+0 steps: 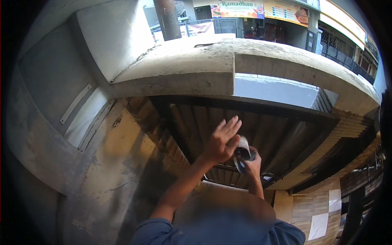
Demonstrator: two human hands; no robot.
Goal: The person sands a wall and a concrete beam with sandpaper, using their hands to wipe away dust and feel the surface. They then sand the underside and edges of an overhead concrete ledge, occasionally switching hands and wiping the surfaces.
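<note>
My left hand point(222, 140) is raised in front of the dark ribbed panel, its fingers stretched out and slightly apart. Just to its right is a small roll-like object point(243, 152), pale on the outside with a dark round opening. My right hand point(252, 161) holds this object from its right side, fingers wrapped round it. The thumb side of my left hand is close to the object's upper left edge; whether they touch is unclear. Behind both hands lies the dark ribbed panel point(200, 126) in its black frame.
A thick concrete ledge point(183, 65) curves above the panel. A rusty pole point(166, 20) stands beyond it, with banners point(237, 9) and a building across the way. On the left is a worn wall point(118, 151); at lower right, a tiled floor point(302, 210).
</note>
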